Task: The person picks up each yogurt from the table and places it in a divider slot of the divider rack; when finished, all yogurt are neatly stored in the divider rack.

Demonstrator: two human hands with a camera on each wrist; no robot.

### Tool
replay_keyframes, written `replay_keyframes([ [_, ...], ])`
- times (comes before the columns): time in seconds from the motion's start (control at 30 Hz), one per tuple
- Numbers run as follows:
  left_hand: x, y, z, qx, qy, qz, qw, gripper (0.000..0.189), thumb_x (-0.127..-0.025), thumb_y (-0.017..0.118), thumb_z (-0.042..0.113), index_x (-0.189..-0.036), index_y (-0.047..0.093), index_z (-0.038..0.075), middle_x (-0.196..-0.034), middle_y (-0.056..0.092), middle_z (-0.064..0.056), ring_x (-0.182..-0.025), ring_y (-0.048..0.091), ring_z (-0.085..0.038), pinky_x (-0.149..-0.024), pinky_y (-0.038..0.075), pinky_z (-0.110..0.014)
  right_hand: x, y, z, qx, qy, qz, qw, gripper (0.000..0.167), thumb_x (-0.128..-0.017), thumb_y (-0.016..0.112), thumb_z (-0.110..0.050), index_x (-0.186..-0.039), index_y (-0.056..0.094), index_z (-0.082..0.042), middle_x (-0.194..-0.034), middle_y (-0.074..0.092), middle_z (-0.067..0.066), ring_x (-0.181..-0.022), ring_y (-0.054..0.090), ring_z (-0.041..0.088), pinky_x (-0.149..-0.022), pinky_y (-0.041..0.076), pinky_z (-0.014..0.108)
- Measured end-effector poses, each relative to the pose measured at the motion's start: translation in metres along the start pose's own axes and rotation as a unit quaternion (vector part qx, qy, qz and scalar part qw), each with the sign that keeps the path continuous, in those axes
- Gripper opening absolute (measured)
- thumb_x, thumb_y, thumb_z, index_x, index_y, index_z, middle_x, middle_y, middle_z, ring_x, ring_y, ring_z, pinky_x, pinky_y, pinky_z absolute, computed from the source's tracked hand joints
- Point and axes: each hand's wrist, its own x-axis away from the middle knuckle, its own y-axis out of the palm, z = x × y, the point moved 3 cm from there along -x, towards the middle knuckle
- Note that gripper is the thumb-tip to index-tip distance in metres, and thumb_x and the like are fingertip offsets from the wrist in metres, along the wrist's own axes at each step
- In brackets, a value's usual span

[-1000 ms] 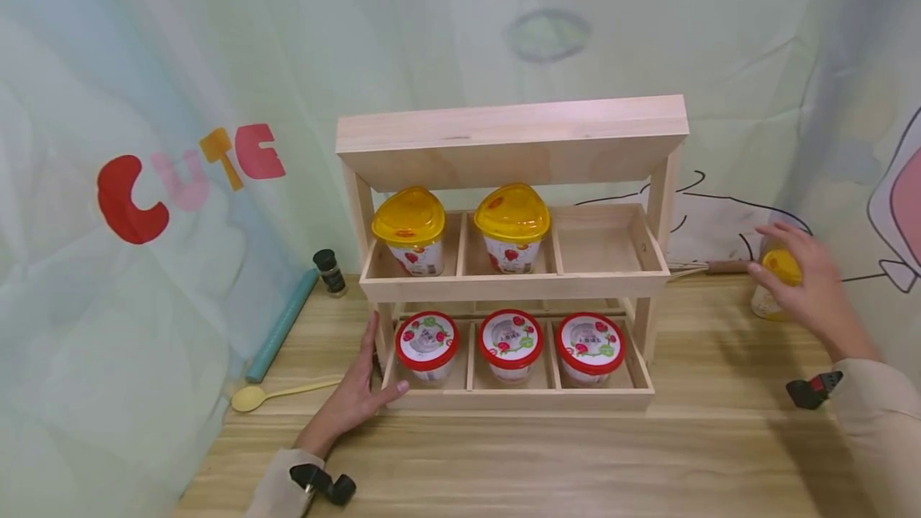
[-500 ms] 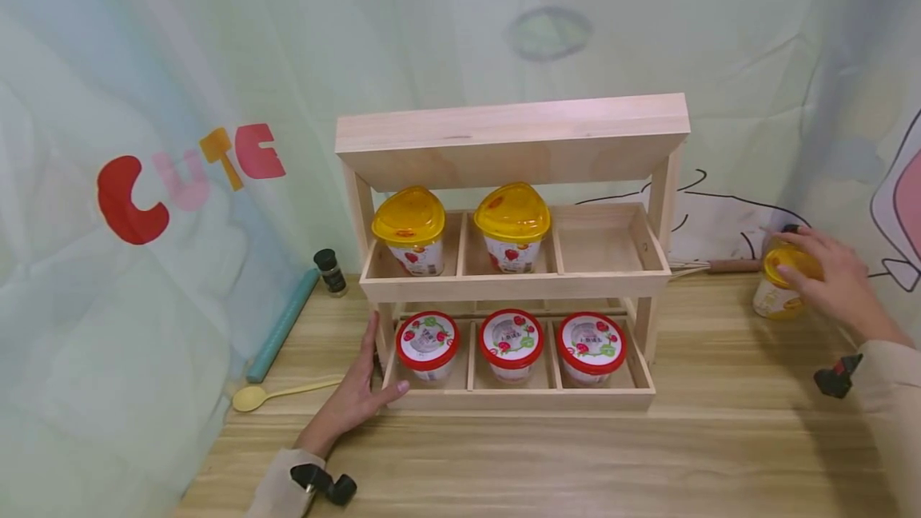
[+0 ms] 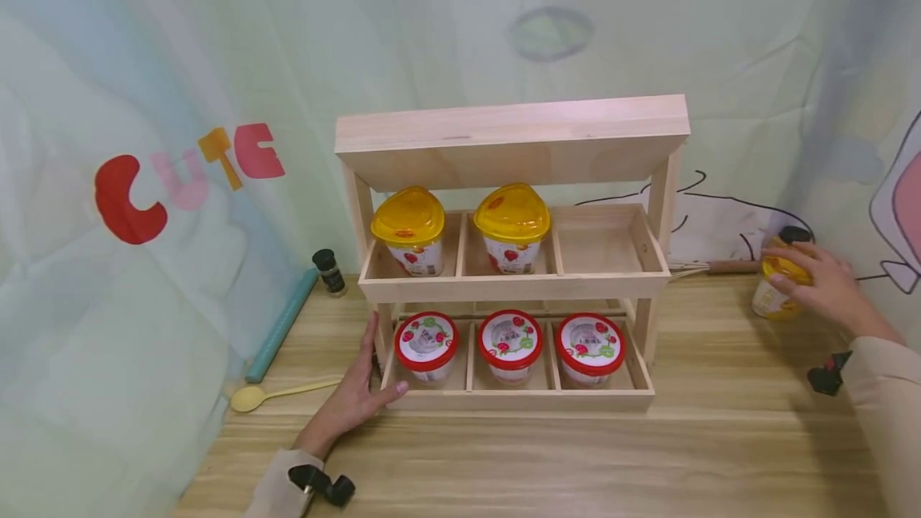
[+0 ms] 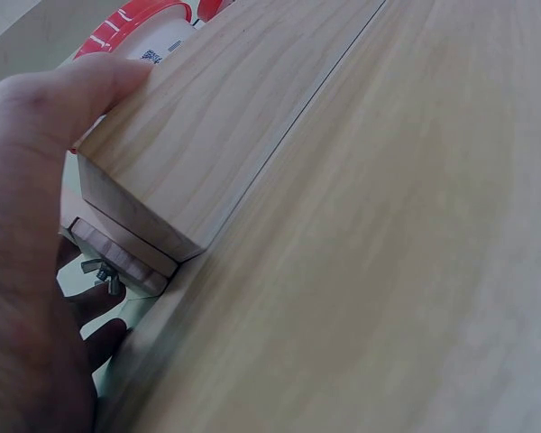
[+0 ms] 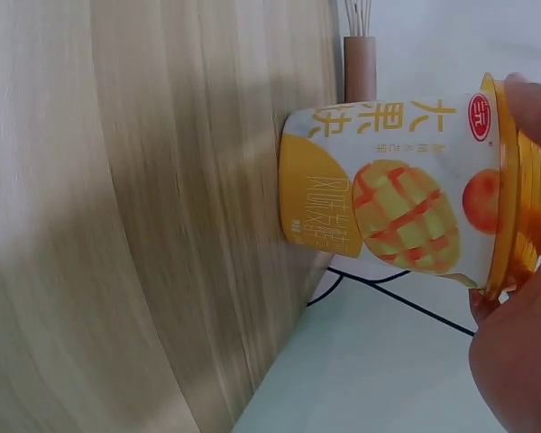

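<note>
A two-tier wooden display rack (image 3: 514,287) stands on the table. My left hand (image 3: 352,392) grips its lower left end, thumb on the front edge and fingers around the side. At the far right, my right hand (image 3: 827,290) holds a yogurt cup (image 5: 388,180) by its yellow lid; the cup, printed with mango pieces, stands upright on the table. Two yellow-lidded yogurt cups, one left (image 3: 408,230) and one middle (image 3: 512,228), occupy the upper tier, whose right compartment (image 3: 600,242) is bare. Three red-lidded cups (image 3: 511,342) fill the lower tier.
A black-capped bottle (image 3: 795,235) stands behind the right-hand cup, beside a whisk (image 3: 734,266). Left of the rack are a seasoning jar (image 3: 329,272), a teal rolling pin (image 3: 282,328) and a yellow spoon (image 3: 252,398). Printed curtains hang behind and at both sides.
My right hand has come from hovering with spread fingers by the yellow-lidded cup to closing its fingers on the lid. The left hand and the rack have stayed put.
</note>
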Motion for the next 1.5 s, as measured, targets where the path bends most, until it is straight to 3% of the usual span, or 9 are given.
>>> replay_keyframes([
  [0.23,0.002,0.000,-0.002,0.000,0.008,-0.003,1.0000,0.129,-0.090,0.084,0.033,-0.170,-0.017,0.040,-0.182,-0.004,-0.022,-0.164,0.008,-0.060,-0.121,0.019,-0.085,0.002,0.002,-0.002,0.007,0.073,0.000,0.9973,0.064,-0.109,0.056,-0.045,-0.152,0.047,0.001,-0.154,0.018,0.053,-0.135,0.019,0.076,-0.100,0.021,0.084],
  [0.5,0.001,0.000,0.000,0.002,0.009,-0.001,1.0000,0.130,-0.089,0.084,0.033,-0.170,-0.017,0.041,-0.182,-0.002,-0.021,-0.164,0.008,-0.059,-0.121,0.019,-0.085,0.006,0.010,-0.005,-0.044,0.108,0.040,0.9924,0.066,-0.108,0.060,-0.047,-0.154,0.050,-0.001,-0.161,0.013,0.051,-0.148,0.015,0.071,-0.114,0.018,0.090],
  [0.8,0.001,0.001,0.000,0.000,0.005,-0.002,1.0000,0.129,-0.090,0.084,0.034,-0.170,-0.018,0.041,-0.182,0.000,-0.020,-0.165,0.007,-0.058,-0.121,0.018,-0.084,0.012,0.005,-0.021,-0.062,0.121,0.108,0.9847,0.064,-0.108,0.060,-0.044,-0.154,0.052,0.000,-0.162,0.021,0.048,-0.149,0.020,0.067,-0.120,0.018,0.085],
  [1.17,-0.001,0.001,-0.002,-0.004,-0.001,-0.002,1.0000,0.129,-0.090,0.083,0.036,-0.169,-0.018,0.043,-0.182,-0.001,-0.021,-0.165,0.008,-0.059,-0.122,0.019,-0.084,0.015,-0.027,-0.067,-0.059,0.115,0.121,0.9841,0.065,-0.109,0.059,-0.046,-0.159,0.049,-0.007,-0.163,0.019,0.044,-0.143,0.022,0.066,-0.117,0.024,0.085],
  [1.3,-0.001,0.002,-0.004,-0.006,0.000,-0.003,1.0000,0.129,-0.090,0.084,0.036,-0.169,-0.018,0.043,-0.182,-0.002,-0.021,-0.164,0.008,-0.059,-0.121,0.019,-0.084,0.020,-0.037,-0.084,-0.067,0.118,0.125,0.9829,0.063,-0.109,0.059,-0.043,-0.159,0.048,-0.007,-0.164,0.020,0.042,-0.138,0.028,0.065,-0.114,0.036,0.083],
  [1.37,-0.001,0.002,-0.004,-0.006,0.000,-0.004,1.0000,0.129,-0.090,0.083,0.036,-0.169,-0.018,0.043,-0.182,-0.002,-0.021,-0.164,0.008,-0.059,-0.121,0.020,-0.083,0.022,-0.043,-0.093,-0.072,0.113,0.133,0.9820,0.062,-0.109,0.060,-0.043,-0.159,0.049,-0.008,-0.165,0.022,0.039,-0.138,0.031,0.063,-0.121,0.044,0.066],
  [1.43,-0.001,0.001,-0.003,-0.008,-0.001,-0.003,1.0000,0.129,-0.090,0.083,0.037,-0.169,-0.019,0.042,-0.182,-0.002,-0.022,-0.164,0.009,-0.060,-0.121,0.021,-0.083,0.024,-0.049,-0.103,-0.078,0.103,0.143,0.9812,0.060,-0.109,0.060,-0.041,-0.159,0.050,-0.010,-0.167,0.023,0.036,-0.140,0.032,0.061,-0.124,0.045,0.039],
  [1.5,-0.001,0.001,-0.002,-0.009,0.000,-0.003,1.0000,0.129,-0.090,0.083,0.036,-0.169,-0.019,0.042,-0.182,-0.001,-0.023,-0.164,0.010,-0.060,-0.121,0.021,-0.083,0.026,-0.055,-0.113,-0.087,0.087,0.156,0.9800,0.059,-0.108,0.062,-0.040,-0.159,0.052,-0.012,-0.168,0.025,0.032,-0.141,0.032,0.058,-0.111,0.038,0.010],
])
